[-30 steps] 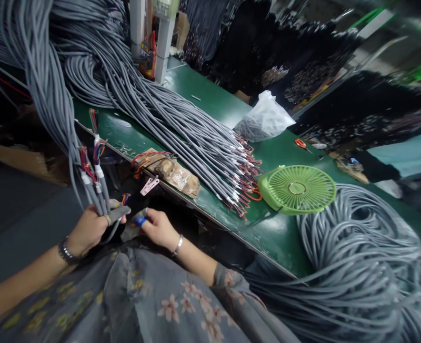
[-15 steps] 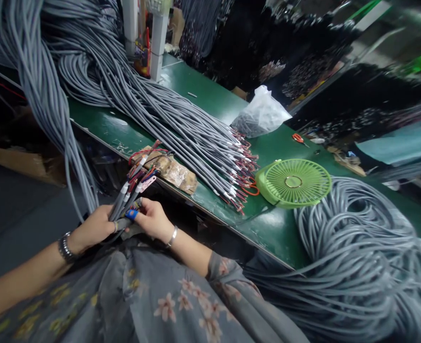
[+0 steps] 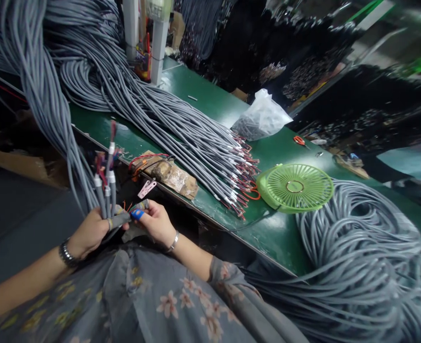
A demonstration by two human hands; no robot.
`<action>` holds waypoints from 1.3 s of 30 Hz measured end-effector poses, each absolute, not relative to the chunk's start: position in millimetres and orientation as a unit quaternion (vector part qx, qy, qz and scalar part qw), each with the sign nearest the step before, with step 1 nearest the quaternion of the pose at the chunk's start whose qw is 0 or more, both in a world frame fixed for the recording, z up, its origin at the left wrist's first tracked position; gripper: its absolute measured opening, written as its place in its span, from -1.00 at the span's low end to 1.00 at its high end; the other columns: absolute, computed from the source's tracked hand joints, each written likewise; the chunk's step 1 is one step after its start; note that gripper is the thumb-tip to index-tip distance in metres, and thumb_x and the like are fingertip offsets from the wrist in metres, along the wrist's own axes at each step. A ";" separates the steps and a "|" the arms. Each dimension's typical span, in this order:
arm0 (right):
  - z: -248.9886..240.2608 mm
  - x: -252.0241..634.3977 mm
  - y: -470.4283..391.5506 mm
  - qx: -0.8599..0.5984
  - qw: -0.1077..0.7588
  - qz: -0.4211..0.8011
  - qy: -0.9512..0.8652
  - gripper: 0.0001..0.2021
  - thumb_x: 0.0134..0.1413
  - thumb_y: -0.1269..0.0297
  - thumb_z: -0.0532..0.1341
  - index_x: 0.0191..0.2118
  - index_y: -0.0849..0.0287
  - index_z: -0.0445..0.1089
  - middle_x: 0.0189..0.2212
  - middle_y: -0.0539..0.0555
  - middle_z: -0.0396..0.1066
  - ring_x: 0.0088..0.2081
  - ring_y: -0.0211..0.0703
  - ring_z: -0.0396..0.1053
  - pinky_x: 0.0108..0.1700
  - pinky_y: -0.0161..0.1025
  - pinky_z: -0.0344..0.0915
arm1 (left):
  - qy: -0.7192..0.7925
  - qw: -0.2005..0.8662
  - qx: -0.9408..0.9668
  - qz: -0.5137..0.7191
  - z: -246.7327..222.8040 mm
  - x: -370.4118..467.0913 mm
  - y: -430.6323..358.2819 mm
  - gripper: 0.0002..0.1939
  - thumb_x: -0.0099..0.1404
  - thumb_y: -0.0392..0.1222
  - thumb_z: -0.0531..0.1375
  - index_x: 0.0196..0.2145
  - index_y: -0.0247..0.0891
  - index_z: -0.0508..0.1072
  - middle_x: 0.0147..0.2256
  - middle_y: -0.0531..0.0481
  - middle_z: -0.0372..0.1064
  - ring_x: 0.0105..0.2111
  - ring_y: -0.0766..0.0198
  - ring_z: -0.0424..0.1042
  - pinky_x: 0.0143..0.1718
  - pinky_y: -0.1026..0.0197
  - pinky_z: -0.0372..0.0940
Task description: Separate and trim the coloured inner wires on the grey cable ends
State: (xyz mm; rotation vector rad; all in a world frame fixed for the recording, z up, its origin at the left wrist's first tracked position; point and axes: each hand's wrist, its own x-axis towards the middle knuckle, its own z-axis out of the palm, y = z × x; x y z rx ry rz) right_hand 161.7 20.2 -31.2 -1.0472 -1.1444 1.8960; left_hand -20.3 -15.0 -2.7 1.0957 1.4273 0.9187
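Observation:
Several grey cables (image 3: 105,195) with white bands and dark red wire ends stand up out of my left hand (image 3: 93,232), whose fingers are wrapped round them. Close on its right, my right hand (image 3: 154,220) is closed in a pinch at thin coloured wires (image 3: 128,206); the fingertips of both hands nearly meet there. Grey and blue wraps cover some fingers. A pink clip (image 3: 146,188) is just beyond my right hand, at the edge of a taped cardboard piece (image 3: 175,175) with red and orange wires.
Long grey cables (image 3: 160,114) with stripped ends lie across the green table (image 3: 278,243). A green fan (image 3: 294,187), a white plastic bag (image 3: 265,112) and orange-handled scissors (image 3: 298,140) are on it. Coiled cables (image 3: 367,257) hang over its right side.
The cable ends in my left hand have swung left and upright, apart from my right hand. The pink clip and the cardboard piece now show uncovered. My right hand has shifted slightly right and down.

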 end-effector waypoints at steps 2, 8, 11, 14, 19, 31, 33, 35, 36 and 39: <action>-29.9 162.1 19.8 -0.403 0.341 0.724 -0.444 -0.45 -0.15 -0.15 0.66 -0.41 0.07 0.38 -0.58 -0.12 0.39 -0.52 -0.29 0.30 -0.43 -0.32 0.31 | 0.598 0.536 0.476 0.358 -3.0 -20.7 -14.9 -0.64 -0.01 0.18 0.50 -0.67 -0.09 0.59 -0.60 -0.06 0.58 -0.48 0.06 0.49 -0.36 0.12 0.43; -28.9 163.8 16.9 -0.413 0.325 0.714 -0.462 -0.45 -0.14 -0.17 0.65 -0.45 0.07 0.37 -0.60 -0.15 0.28 -0.51 -0.29 0.24 -0.40 -0.30 0.29 | 0.602 0.506 0.427 0.447 -4.5 -19.2 -15.6 -0.62 -0.01 0.19 0.52 -0.63 -0.12 0.61 -0.58 -0.06 0.59 -0.47 0.07 0.51 -0.31 0.09 0.46; -29.0 165.3 15.5 -0.411 0.308 0.717 -0.471 -0.47 -0.11 -0.13 0.65 -0.45 0.09 0.37 -0.58 -0.14 0.28 -0.49 -0.29 0.24 -0.38 -0.30 0.28 | 0.602 0.509 0.410 0.458 -4.6 -18.5 -15.9 -0.64 -0.02 0.16 0.53 -0.64 -0.11 0.58 -0.59 -0.04 0.56 -0.48 0.10 0.48 -0.33 0.10 0.44; -30.3 169.7 17.1 -0.406 0.295 0.725 -0.472 -0.49 -0.09 -0.11 0.65 -0.42 0.09 0.41 -0.57 -0.13 0.32 -0.49 -0.30 0.25 -0.37 -0.31 0.29 | 0.602 0.514 0.407 0.456 -3.3 -17.6 -16.6 -0.67 -0.02 0.13 0.52 -0.63 -0.10 0.57 -0.60 -0.03 0.53 -0.50 0.11 0.45 -0.33 0.09 0.43; -41.1 181.2 27.6 -0.384 0.323 0.757 -0.418 -0.52 0.06 -0.20 0.56 -0.34 0.11 0.48 -0.49 -0.07 0.48 -0.50 -0.31 0.30 -0.35 -0.31 0.35 | 0.598 0.528 0.400 0.451 4.0 -17.9 -16.3 -0.63 -0.03 0.15 0.51 -0.67 -0.07 0.51 -0.65 0.00 0.44 -0.55 0.15 0.38 -0.39 0.10 0.39; -30.9 160.0 70.2 -0.383 0.362 0.801 -0.284 -0.36 0.33 -0.46 0.36 -0.29 0.13 0.53 -0.46 -0.03 0.47 -0.46 -0.27 0.35 -0.32 -0.32 0.47 | 0.541 0.650 0.401 0.352 19.9 -12.8 19.5 -0.71 -0.19 0.05 0.49 -0.69 -0.11 0.51 -0.73 0.00 0.32 -0.67 0.27 0.22 -0.57 0.19 0.20; -30.8 157.0 69.2 -0.378 0.367 0.806 -0.269 -0.37 0.31 -0.44 0.39 -0.30 0.12 0.52 -0.47 -0.03 0.46 -0.46 -0.27 0.34 -0.33 -0.32 0.46 | 0.540 0.660 0.387 0.352 19.1 -10.6 22.7 -0.75 -0.22 0.01 0.48 -0.68 -0.12 0.53 -0.74 0.01 0.30 -0.68 0.29 0.20 -0.59 0.21 0.18; -32.5 154.7 67.5 -0.375 0.379 0.806 -0.255 -0.40 0.29 -0.42 0.43 -0.30 0.11 0.53 -0.45 -0.01 0.47 -0.44 -0.23 0.36 -0.33 -0.31 0.46 | 0.539 0.665 0.382 0.349 17.9 -9.2 23.5 -0.77 -0.22 0.00 0.47 -0.67 -0.12 0.54 -0.75 0.02 0.30 -0.69 0.29 0.20 -0.60 0.21 0.16; -33.9 153.4 66.8 -0.377 0.391 0.802 -0.250 -0.41 0.27 -0.41 0.44 -0.29 0.11 0.54 -0.45 0.00 0.48 -0.42 -0.21 0.38 -0.33 -0.30 0.46 | 0.537 0.666 0.385 0.346 17.2 -8.7 23.3 -0.77 -0.21 0.00 0.47 -0.67 -0.12 0.54 -0.75 0.01 0.30 -0.69 0.29 0.20 -0.60 0.21 0.16; -38.7 148.9 66.1 -0.389 0.427 0.778 -0.246 -0.42 0.21 -0.40 0.49 -0.31 0.09 0.53 -0.45 0.01 0.47 -0.40 -0.16 0.40 -0.34 -0.27 0.47 | 0.536 0.666 0.396 0.335 14.7 -7.6 22.2 -0.77 -0.18 0.01 0.45 -0.68 -0.11 0.53 -0.75 0.01 0.30 -0.69 0.28 0.21 -0.60 0.22 0.17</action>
